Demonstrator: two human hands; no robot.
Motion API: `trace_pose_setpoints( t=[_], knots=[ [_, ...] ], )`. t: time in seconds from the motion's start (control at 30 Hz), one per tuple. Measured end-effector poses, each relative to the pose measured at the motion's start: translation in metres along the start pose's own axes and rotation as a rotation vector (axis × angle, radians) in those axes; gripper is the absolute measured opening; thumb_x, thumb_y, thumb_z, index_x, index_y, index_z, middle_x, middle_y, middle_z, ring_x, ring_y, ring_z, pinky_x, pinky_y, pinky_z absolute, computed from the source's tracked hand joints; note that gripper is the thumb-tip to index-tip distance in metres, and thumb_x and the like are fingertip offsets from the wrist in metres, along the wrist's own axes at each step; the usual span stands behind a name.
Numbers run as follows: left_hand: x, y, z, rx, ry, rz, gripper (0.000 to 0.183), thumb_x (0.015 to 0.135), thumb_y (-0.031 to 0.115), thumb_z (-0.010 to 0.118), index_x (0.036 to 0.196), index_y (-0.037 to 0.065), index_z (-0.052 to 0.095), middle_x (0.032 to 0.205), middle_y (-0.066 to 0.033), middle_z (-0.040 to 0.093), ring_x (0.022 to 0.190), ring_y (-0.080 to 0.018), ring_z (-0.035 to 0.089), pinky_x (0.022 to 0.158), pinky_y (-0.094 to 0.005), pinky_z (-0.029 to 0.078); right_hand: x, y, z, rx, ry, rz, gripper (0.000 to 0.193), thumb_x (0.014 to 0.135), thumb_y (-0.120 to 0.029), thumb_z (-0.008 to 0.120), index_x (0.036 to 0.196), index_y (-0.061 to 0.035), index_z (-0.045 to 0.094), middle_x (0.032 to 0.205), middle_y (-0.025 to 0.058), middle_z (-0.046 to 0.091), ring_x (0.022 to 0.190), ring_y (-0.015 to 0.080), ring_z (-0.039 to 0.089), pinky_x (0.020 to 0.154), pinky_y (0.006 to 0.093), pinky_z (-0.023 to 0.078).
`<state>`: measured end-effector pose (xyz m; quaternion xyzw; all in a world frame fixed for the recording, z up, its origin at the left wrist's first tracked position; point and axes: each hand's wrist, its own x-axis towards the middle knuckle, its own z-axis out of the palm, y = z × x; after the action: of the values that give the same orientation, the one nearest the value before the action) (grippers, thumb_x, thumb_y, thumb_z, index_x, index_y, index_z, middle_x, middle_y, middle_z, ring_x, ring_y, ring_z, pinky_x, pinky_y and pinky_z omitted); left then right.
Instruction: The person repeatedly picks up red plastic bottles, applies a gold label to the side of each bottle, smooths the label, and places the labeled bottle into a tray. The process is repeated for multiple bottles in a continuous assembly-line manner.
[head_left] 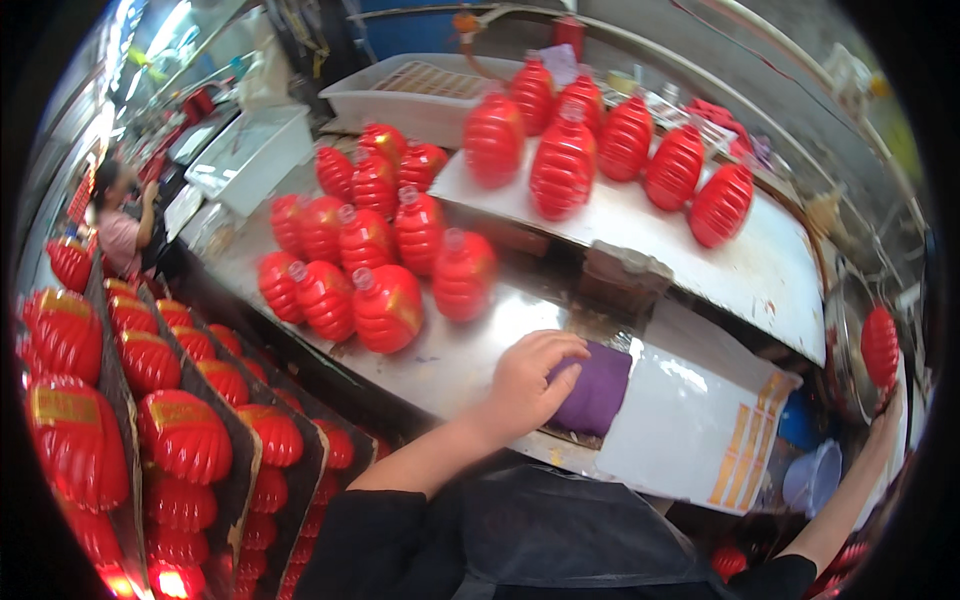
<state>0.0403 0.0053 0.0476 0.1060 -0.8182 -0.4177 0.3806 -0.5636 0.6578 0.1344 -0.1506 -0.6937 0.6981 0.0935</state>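
Observation:
My left hand (532,382) lies at the left edge of a folded purple cloth (597,388), its thumb and fingers bent over the cloth. Out at the far right, my right hand (887,408) is closed on the lower end of a red ribbed bottle (880,348), held up beside a round metal basin (848,345). Its fingers show only in part. Just right of the cloth lies a white sheet (655,425) with strips of gold labels (745,440). Left of my left hand stands a group of red lantern-shaped bottles (388,310) with clear necks, some bearing gold labels.
More red bottles (563,170) stand on a raised white board (770,265). Racks of red bottles (185,435) fill the lower left. A blue-grey bucket (812,478) sits below the right edge. White bins (410,105) stand behind; another person (125,220) is at far left.

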Motion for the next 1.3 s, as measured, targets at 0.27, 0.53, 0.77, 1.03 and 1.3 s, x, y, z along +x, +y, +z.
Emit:
trace_pose_setpoints(
  t=[0.27, 0.53, 0.77, 1.03, 1.3],
  knots=[
    [-0.009, -0.017, -0.018, 0.063, -0.061, -0.187, 0.017, 0.091, 0.012, 0.069, 0.107, 0.006, 0.073, 0.100, -0.0126, 0.075, 0.097, -0.0317, 0.071, 0.085, -0.0418, 0.055, 0.124, 0.052, 0.034, -0.974, -0.139, -0.726, 0.038, 0.102, -0.038, 0.063, 0.085, -0.0044, 0.068, 0.064, 0.0057, 0.061, 0.052, 0.0182, 0.057, 0.051, 0.0367, 0.046],
    [-0.011, -0.017, -0.025, -0.029, -0.100, -0.280, 0.018, 0.093, 0.012, 0.068, 0.107, 0.003, 0.074, 0.106, -0.0144, 0.075, 0.101, -0.0306, 0.071, 0.091, -0.0386, 0.054, 0.113, 0.057, 0.043, -1.155, -0.128, -0.680, 0.048, 0.100, -0.031, 0.063, 0.064, -0.0018, 0.057, 0.052, 0.0058, 0.052, 0.047, 0.0212, 0.053, 0.050, 0.0389, 0.043],
    [-0.024, -0.006, -0.034, -0.058, -0.087, -0.254, 0.021, 0.095, 0.018, 0.066, 0.110, 0.006, 0.072, 0.105, -0.0123, 0.075, 0.098, -0.0305, 0.071, 0.085, -0.0403, 0.055, 0.077, 0.049, 0.053, -0.403, -0.290, -0.089, 0.042, 0.101, -0.032, 0.064, 0.073, -0.0015, 0.061, 0.057, 0.0052, 0.051, 0.049, 0.0189, 0.051, 0.051, 0.0375, 0.044],
    [-0.029, 0.004, -0.046, -0.049, -0.113, -0.234, 0.022, 0.094, 0.019, 0.067, 0.112, 0.008, 0.071, 0.105, -0.0111, 0.075, 0.100, -0.0310, 0.070, 0.088, -0.0414, 0.054, 0.020, 0.005, 0.042, -0.091, -0.169, -0.231, 0.037, 0.102, -0.032, 0.064, 0.081, -0.0014, 0.063, 0.064, 0.0051, 0.053, 0.054, 0.0175, 0.051, 0.054, 0.0361, 0.045],
    [0.007, 0.034, -0.011, 0.039, -0.203, 0.185, 0.031, 0.085, 0.013, 0.072, 0.115, 0.007, 0.068, 0.131, -0.0183, 0.061, 0.123, -0.0392, 0.058, 0.103, -0.0465, 0.049, -0.139, -0.074, 0.101, -0.693, -0.388, -0.954, 0.022, 0.107, -0.026, 0.059, 0.097, -0.0058, 0.058, 0.087, -0.0004, 0.056, 0.076, 0.0076, 0.050, 0.071, 0.0246, 0.043]
  ],
)
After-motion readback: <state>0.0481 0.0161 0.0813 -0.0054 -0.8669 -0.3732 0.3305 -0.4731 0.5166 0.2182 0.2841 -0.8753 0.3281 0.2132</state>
